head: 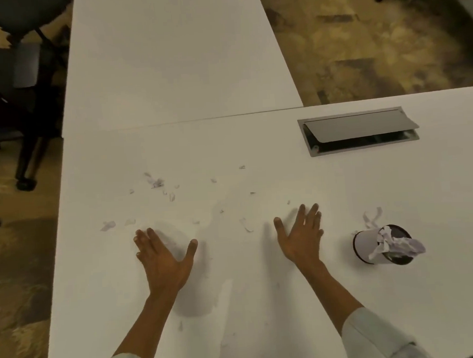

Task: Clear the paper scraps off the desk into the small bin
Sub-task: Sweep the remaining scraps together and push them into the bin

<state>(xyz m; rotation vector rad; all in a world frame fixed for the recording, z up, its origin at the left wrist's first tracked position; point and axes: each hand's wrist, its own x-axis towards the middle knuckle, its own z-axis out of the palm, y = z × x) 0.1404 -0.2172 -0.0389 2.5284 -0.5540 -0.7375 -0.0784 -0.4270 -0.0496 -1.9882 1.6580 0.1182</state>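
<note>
Paper scraps (158,182) strewn mid-frame; small bin (383,245) upright lower right (contents blurred); left hand (162,259), right hand (301,240) splayed, empty.

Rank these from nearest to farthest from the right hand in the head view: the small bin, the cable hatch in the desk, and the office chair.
From the right hand:
1. Small bin, just to its right on the desk, stuffed with paper.
2. Cable hatch, farther back and to the right, flap raised.
3. Office chair, off the desk at far left.
</note>
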